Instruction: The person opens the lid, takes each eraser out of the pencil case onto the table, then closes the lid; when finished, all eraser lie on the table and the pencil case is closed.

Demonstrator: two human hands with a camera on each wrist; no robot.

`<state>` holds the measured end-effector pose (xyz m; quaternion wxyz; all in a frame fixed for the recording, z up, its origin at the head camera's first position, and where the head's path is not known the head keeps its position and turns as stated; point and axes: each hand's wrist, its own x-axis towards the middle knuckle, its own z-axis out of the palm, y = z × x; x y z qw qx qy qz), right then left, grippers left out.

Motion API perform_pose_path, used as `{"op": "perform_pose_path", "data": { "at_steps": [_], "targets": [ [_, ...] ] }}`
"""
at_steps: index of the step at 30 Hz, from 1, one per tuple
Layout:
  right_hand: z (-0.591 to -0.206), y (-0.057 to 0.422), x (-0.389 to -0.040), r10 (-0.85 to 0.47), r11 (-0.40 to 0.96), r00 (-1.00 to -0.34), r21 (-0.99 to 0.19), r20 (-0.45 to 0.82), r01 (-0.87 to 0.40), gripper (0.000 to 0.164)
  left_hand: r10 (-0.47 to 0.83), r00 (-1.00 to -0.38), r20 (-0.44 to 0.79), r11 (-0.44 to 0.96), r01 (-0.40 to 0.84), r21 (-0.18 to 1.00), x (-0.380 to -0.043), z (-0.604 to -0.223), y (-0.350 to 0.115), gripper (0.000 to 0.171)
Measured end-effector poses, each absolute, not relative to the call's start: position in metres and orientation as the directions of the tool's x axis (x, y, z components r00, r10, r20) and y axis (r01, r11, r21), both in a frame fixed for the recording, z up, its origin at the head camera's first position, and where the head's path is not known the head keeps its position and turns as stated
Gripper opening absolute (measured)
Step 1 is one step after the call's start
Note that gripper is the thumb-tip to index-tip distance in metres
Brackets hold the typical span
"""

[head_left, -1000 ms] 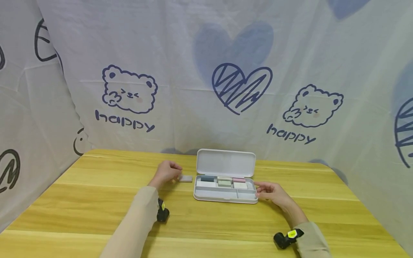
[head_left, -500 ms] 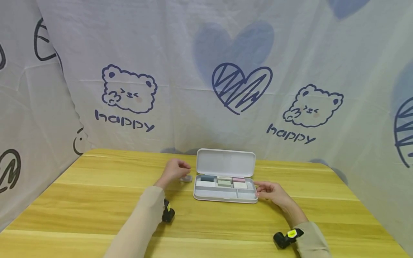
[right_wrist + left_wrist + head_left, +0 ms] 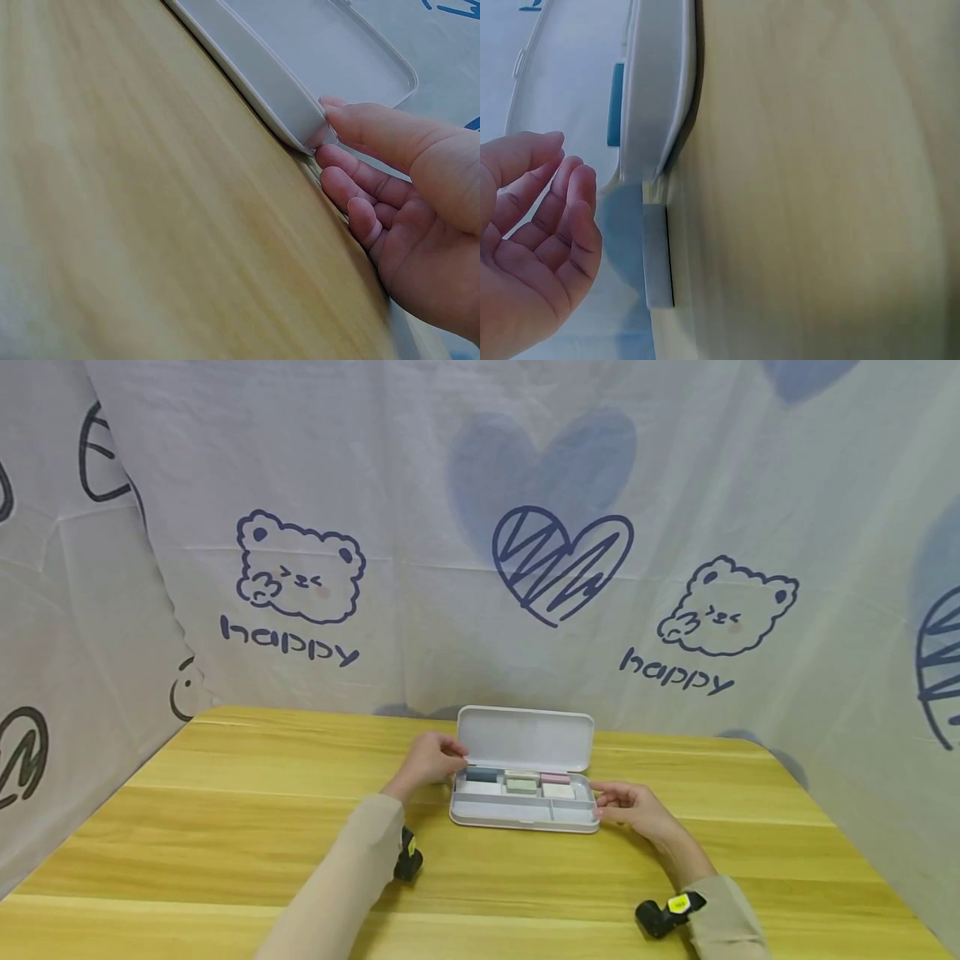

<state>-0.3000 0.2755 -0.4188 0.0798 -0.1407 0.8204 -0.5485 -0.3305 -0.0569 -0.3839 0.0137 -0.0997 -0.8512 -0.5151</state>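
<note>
A white pencil case (image 3: 495,820) stands with its lid (image 3: 525,739) raised. Erasers fill its rear part: dark blue (image 3: 482,774), pink (image 3: 556,778), pale green (image 3: 521,787) and several whitish ones. My left hand (image 3: 431,760) hovers at the case's back left corner, beside the dark blue eraser. Its fingers curl loosely around nothing in the left wrist view, thumb near the fingertips. A grey eraser-like block (image 3: 658,256) lies on the table left of the case, hidden behind that hand in the head view. My right hand (image 3: 420,180) pinches the case's right end between thumb and fingers.
The case's front part has a long compartment (image 3: 501,811) and a short one (image 3: 573,815), split by a thin divider. A printed cloth (image 3: 420,568) hangs behind the wooden table (image 3: 525,893). Black cameras sit on both wrists.
My left hand has moved right, away from the grey block, to the case's back left corner. The block stays on the table. My right hand keeps its hold on the case.
</note>
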Motion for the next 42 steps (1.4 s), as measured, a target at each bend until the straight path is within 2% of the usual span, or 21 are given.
{"op": "perform_pose_path", "data": {
  "at_steps": [7,21,33,42],
  "targets": [
    [-0.421,0.277,-0.301,-0.324,0.357,-0.946,-0.923,0.022,-0.144,0.050,0.179,-0.974,0.141,0.489,0.212,0.846,-0.331,-0.386,-0.048,0.013],
    [-0.420,0.277,-0.301,-0.330,0.363,-0.944,-0.919,0.027,-0.153,0.050,0.228,-0.973,0.042,0.507,0.155,0.848,-0.333,-0.390,-0.042,0.020],
    [-0.420,0.276,-0.301,-0.333,0.356,-0.942,-0.919,0.043,-0.168,0.049,0.226,-0.971,0.082,0.541,0.195,0.818,-0.333,-0.393,-0.045,0.016],
    [-0.420,0.276,-0.300,-0.328,0.352,-0.944,-0.922,0.038,-0.160,0.050,0.208,-0.977,0.050,0.546,0.158,0.822,-0.334,-0.395,-0.049,0.012]
  ]
}}
